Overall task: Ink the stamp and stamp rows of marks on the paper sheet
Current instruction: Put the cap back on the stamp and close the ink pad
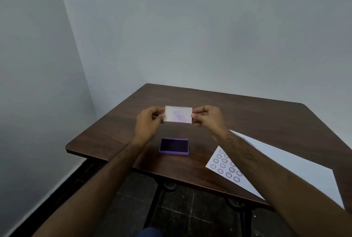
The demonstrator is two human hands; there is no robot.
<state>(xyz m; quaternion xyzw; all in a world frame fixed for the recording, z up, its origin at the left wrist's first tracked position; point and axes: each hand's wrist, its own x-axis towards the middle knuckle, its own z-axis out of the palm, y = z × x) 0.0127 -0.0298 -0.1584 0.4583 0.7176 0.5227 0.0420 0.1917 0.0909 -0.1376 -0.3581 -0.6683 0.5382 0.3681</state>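
Both hands hold a pale rectangular ink-pad lid (178,114) above the table, its purple-stained inner face turned toward me. My left hand (147,122) pinches its left edge and my right hand (206,117) pinches its right edge. Below the lid, the open purple ink pad (174,145) lies flat on the dark wooden table (114,132). A white paper sheet (282,162) lies at the right, partly under my right forearm, with rows of purple smiley marks (225,166) near its left corner. No stamp is visible.
The table's front edge (133,168) runs diagonally close to me, with black metal legs and a dark tiled floor beneath. Grey walls meet in a corner behind the table.
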